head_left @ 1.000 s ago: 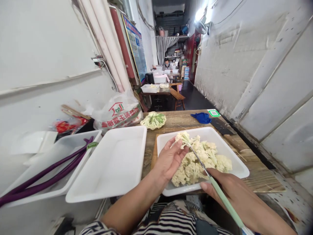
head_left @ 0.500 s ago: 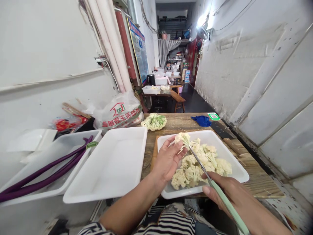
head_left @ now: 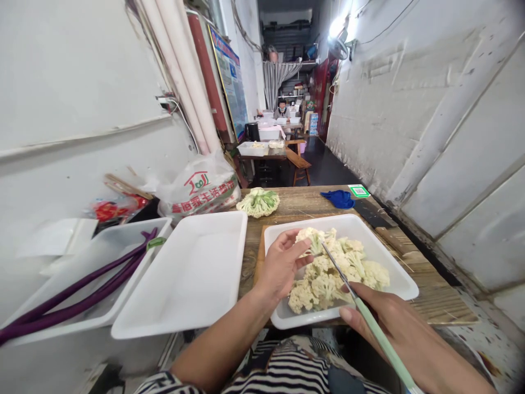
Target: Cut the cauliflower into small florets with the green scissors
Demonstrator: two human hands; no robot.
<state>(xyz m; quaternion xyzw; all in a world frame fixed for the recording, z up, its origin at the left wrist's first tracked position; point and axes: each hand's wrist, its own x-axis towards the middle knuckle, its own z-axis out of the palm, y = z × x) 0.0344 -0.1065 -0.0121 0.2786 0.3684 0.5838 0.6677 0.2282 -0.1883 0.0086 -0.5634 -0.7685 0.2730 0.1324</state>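
My left hand [head_left: 283, 260] is closed around a cauliflower floret [head_left: 310, 239], held above the near white tray [head_left: 404, 287]. In my right hand [head_left: 381, 312] is a knife with a light green handle [head_left: 383, 342]. Its narrow blade [head_left: 334, 264] points up and away from me, with the tip beside the floret's stem; whether it touches cannot be made out. Below both hands, several cut cauliflower pieces [head_left: 326, 290] lie heaped in the tray. A larger cauliflower head [head_left: 258, 203] rests on the wooden table beyond, stem side up.
To the left stand a bare white tray [head_left: 184, 273] and another tray with long purple eggplants [head_left: 94, 287]. A filled plastic bag [head_left: 200, 186] sits behind them. A blue cloth [head_left: 338, 199] and a wooden-handled cleaver [head_left: 389, 239] lie at right. Someone sits far back.
My left hand has lowered the floret slightly and turned it. The knife tip has shifted a little to the right, from against the floret to beside its stem.
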